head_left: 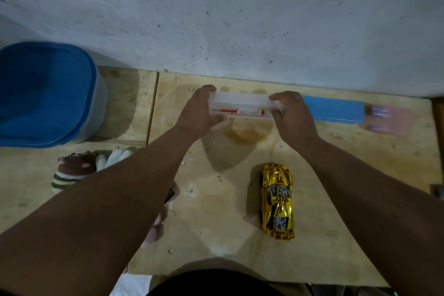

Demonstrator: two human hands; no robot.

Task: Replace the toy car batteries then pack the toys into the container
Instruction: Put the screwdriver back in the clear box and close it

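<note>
A clear plastic case (242,106) with a red-handled screwdriver (228,111) inside lies near the wall. My left hand (199,113) grips its left end and my right hand (292,113) grips its right end. A shiny gold toy car (276,199) stands on the wooden board in front of me, between my forearms. At the far left sits a big container with a blue lid (45,94). A brown striped plush toy (72,170) and a white plush (115,157) lie below it, partly hidden by my left forearm.
A flat blue box (334,109) lies right of the case along the wall. A pink pack of batteries (389,118), blurred, sits at its right end. A dark object (169,194) peeks out under my left forearm. The wooden board (348,199) ends near my body.
</note>
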